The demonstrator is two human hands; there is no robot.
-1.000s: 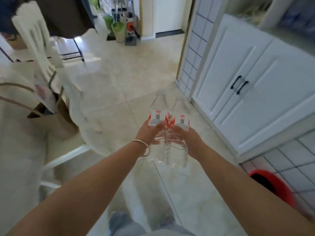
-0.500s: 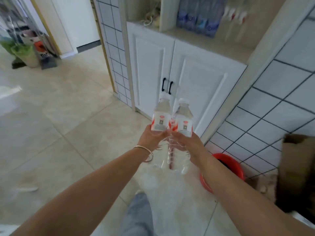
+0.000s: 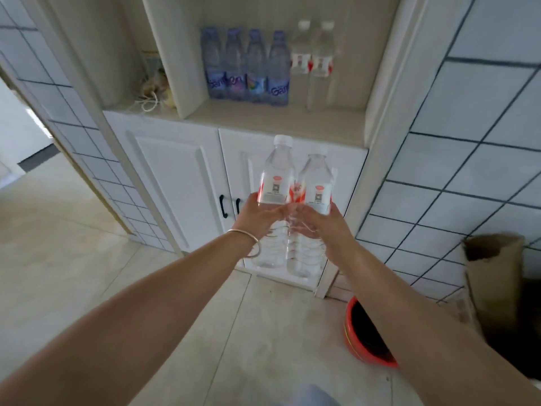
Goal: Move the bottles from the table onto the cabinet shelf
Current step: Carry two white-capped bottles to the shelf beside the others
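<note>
I hold two clear water bottles with red and white labels upright and side by side, in front of the white cabinet doors and below the shelf. My left hand (image 3: 257,215) grips the left bottle (image 3: 276,177) and my right hand (image 3: 325,224) grips the right bottle (image 3: 317,183). The open cabinet shelf (image 3: 263,121) is straight ahead at chest height. On it stand several blue-labelled bottles (image 3: 248,68) and two clear red-labelled bottles (image 3: 313,63) to their right.
An upright white panel (image 3: 172,54) splits the shelf; a tangle of cord (image 3: 152,89) lies in the left bay. A red bucket (image 3: 366,332) sits on the floor at my right, with a brown cardboard box (image 3: 494,273) beyond it. Tiled walls flank the cabinet.
I have turned from the chair side of the room to face the cabinet and come closer. Both bottles have risen with my hands towards the shelf.
</note>
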